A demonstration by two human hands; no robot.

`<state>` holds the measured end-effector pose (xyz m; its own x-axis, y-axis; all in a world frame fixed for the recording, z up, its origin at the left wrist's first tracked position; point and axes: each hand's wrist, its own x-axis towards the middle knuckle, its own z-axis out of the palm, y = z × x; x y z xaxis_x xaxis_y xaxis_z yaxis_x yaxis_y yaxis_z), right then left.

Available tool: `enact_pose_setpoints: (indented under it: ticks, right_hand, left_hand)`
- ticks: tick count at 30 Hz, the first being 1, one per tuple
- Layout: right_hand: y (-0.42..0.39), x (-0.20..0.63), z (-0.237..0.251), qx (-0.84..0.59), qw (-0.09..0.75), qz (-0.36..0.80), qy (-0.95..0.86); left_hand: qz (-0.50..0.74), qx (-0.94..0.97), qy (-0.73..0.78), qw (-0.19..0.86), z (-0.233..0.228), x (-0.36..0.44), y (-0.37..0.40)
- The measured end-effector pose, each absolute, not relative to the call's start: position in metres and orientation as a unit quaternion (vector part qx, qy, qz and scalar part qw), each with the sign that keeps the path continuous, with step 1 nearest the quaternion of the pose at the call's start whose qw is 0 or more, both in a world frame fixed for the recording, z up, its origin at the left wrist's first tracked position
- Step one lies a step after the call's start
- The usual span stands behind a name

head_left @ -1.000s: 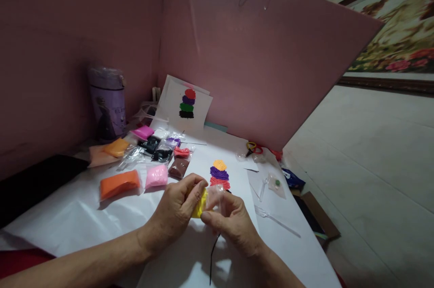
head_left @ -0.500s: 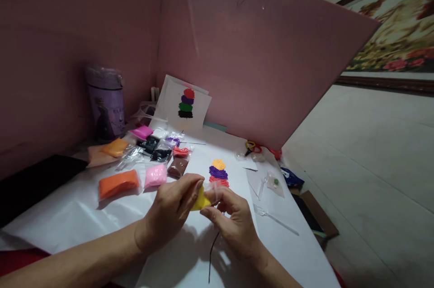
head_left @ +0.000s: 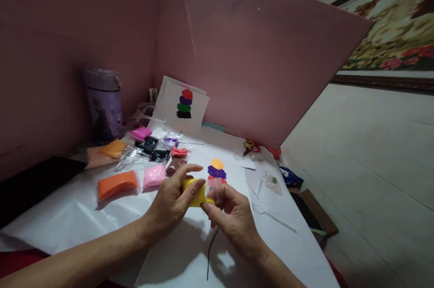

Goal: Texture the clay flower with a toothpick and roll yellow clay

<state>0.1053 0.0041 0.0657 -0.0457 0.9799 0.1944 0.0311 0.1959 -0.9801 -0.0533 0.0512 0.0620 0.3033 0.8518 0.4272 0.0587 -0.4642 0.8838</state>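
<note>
Both hands hold a packet of yellow modelling clay [head_left: 192, 188] over a white sheet of paper [head_left: 183, 247]. My left hand [head_left: 167, 204] grips the body of the packet, thumb across the front and index finger raised above it. At its right end, my right hand [head_left: 237, 218] pinches a narrow bit of yellow beside the clear plastic [head_left: 214, 190]. Just beyond, on the sheet, sit textured clay patches: light orange [head_left: 217, 164], purple [head_left: 217, 172] and red, the red partly hidden by the plastic. A thin dark line [head_left: 209, 256] runs below my right hand.
Several bagged clays lie left, including an orange packet [head_left: 117, 185] and a pink packet [head_left: 153, 176]. A clear plastic fork [head_left: 274, 218] and scissors [head_left: 249, 145] lie right. Behind stand a sheet with stacked colour patches [head_left: 195, 114] and a purple tumbler [head_left: 104, 107].
My left index finger has lifted and my left thumb now lies across the packet, showing more yellow. My right fingers have shifted slightly at the packet's end. The view has moved slightly.
</note>
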Motion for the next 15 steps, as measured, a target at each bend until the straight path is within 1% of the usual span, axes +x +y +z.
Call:
enact_pose_setpoints:
  ticks: [2,3,5,7,10,15]
  right_hand:
    - [0.0059,0.1082,0.0646,-0.448,0.543,0.435,-0.562]
    - [0.0067,0.1094,0.0646,-0.446,0.548,0.428,-0.564]
    - [0.008,0.1115,0.0656,-0.442,0.548,0.424,-0.569]
    - [0.0086,0.1127,0.0673,-0.439,0.537,0.433,-0.575]
    - [0.0089,0.1135,0.0676,-0.444,0.517,0.444,-0.581]
    - [0.0087,0.1134,0.0608,-0.472,0.509,0.391,-0.605]
  left_hand:
    - [0.434,0.633,0.336,0.546,0.0624,-0.052,0.0557]
    - [0.408,0.603,0.332,0.599,0.0623,-0.0514,0.0578]
    - [0.377,0.568,0.312,0.662,0.0614,-0.0505,0.0611]
    - [0.375,0.565,0.285,0.678,0.0601,-0.0497,0.0627]
    - [0.387,0.579,0.268,0.665,0.0585,-0.0486,0.0626]
    - [0.387,0.558,0.296,0.672,0.0583,-0.0468,0.0615]
